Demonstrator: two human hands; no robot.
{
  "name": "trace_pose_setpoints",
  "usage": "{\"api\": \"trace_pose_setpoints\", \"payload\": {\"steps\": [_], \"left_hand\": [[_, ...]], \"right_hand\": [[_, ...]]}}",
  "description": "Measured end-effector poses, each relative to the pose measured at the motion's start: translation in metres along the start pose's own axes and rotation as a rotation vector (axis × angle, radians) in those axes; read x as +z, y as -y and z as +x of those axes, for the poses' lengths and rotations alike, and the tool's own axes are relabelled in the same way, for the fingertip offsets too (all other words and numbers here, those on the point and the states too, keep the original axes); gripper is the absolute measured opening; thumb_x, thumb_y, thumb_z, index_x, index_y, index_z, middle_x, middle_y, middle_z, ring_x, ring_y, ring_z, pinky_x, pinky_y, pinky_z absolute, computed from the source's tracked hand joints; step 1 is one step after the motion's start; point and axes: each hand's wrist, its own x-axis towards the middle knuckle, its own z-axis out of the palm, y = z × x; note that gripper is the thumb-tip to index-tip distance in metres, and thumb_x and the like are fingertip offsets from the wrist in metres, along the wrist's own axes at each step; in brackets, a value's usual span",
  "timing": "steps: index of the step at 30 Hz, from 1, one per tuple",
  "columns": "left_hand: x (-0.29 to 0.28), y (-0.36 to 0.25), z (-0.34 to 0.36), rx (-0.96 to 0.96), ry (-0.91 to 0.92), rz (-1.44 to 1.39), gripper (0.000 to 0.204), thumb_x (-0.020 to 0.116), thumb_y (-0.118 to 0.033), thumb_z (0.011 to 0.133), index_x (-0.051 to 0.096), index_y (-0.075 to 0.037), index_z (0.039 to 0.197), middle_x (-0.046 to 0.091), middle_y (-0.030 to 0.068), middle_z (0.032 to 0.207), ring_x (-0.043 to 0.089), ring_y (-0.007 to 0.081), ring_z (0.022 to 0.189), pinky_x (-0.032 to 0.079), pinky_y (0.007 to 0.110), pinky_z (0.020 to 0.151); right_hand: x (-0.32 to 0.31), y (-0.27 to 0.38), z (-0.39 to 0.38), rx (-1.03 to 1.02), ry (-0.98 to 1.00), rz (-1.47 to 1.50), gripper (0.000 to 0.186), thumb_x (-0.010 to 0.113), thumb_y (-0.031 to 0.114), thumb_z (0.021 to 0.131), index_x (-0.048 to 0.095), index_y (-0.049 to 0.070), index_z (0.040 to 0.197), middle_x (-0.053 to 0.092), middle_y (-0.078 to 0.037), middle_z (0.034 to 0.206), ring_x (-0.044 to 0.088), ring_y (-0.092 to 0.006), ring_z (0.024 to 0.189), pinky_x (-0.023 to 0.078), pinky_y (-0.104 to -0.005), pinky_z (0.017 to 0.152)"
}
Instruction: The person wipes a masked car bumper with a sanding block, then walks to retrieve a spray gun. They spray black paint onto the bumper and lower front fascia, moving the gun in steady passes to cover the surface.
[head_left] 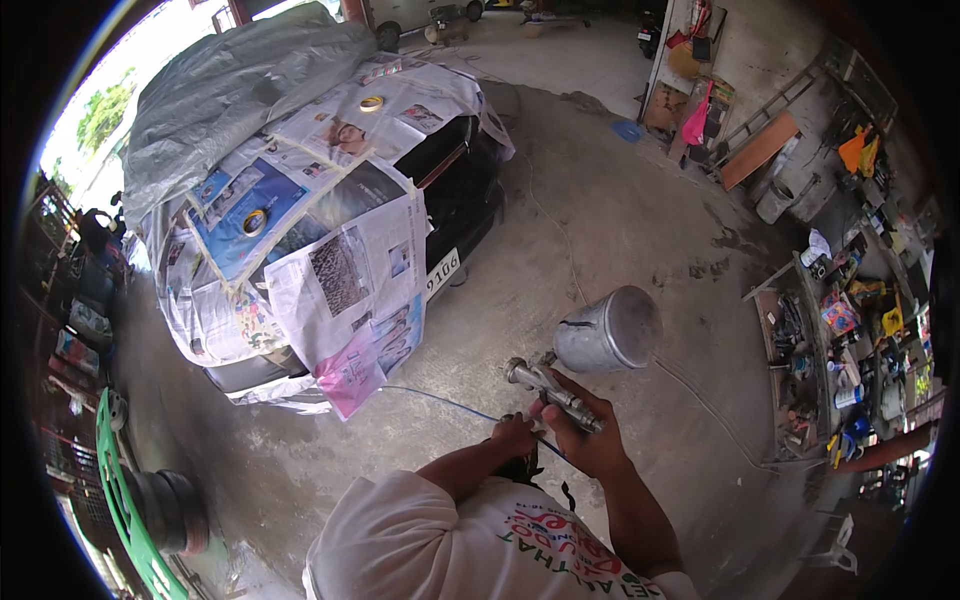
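My right hand is wrapped around a metal spray gun, whose round front end points up and left. Lower and to the left, my left hand is closed where a thin blue hose runs through it. The hose shows again past my fingers, below the spray gun. Just beyond the gun stands a large grey metal drum. Ahead on the left is a dark car, largely covered with taped newspaper sheets and a grey plastic sheet.
Two rolls of yellow tape lie on the papered car. Cluttered shelves line the right side. A green panel and stacked tyres stand at the left. A thin cable crosses the concrete floor.
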Motion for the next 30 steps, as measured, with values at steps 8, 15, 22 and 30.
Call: {"api": "trace_pose_setpoints", "payload": {"steps": [8, 15, 22, 30], "left_hand": [[-0.066, -0.08, 0.248, -0.212, 0.064, -0.091, 0.095, 0.059, -0.078, 0.084, 0.052, -0.008, 0.149, 0.054, 0.0237, 0.147, 0.056, 0.0412, 0.134, 0.047, 0.052, 0.11], [-0.145, -0.272, 0.51, -0.163, 0.174, -0.376, 0.116, 0.04, -0.09, 0.087, 0.041, 0.011, 0.146, 0.062, 0.0307, 0.136, 0.06, 0.0461, 0.127, 0.048, 0.048, 0.106], [-0.32, -0.509, 0.75, 0.599, 0.208, -1.415, 0.083, 0.063, -0.063, 0.095, 0.044, -0.002, 0.149, 0.065, 0.0172, 0.126, 0.062, 0.0258, 0.119, 0.049, 0.038, 0.102], [-0.6, -0.478, 0.932, 0.972, -0.541, -1.199, 0.078, 0.069, -0.052, 0.096, 0.042, -0.003, 0.151, 0.054, 0.0169, 0.141, 0.054, 0.0286, 0.13, 0.045, 0.041, 0.108]], "right_hand": [[-0.223, 0.023, 0.208, 0.036, -0.118, -0.061, 0.047, 0.063, 0.025, 0.105, 0.056, 0.004, 0.146, 0.074, -0.008, 0.097, 0.053, -0.0034, 0.056, 0.044, -0.021, 0.046], [-0.41, 0.053, 0.373, 0.069, -0.26, -0.233, 0.052, 0.056, 0.037, 0.108, 0.051, 0.004, 0.148, 0.073, -0.014, 0.096, 0.05, -0.0071, 0.047, 0.038, -0.0221, 0.042], [-0.577, 0.053, 0.537, 0.04, -0.365, -0.195, 0.057, 0.048, 0.045, 0.11, 0.051, -0.001, 0.142, 0.072, -0.018, 0.1, 0.046, -0.01, 0.042, 0.038, -0.0247, 0.04], [-0.73, 0.075, 0.785, -0.075, -0.189, -0.128, 0.043, 0.053, 0.03, 0.109, 0.056, 0.0, 0.14, 0.073, -0.013, 0.095, 0.05, -0.0101, 0.046, 0.038, -0.0242, 0.041]]}}
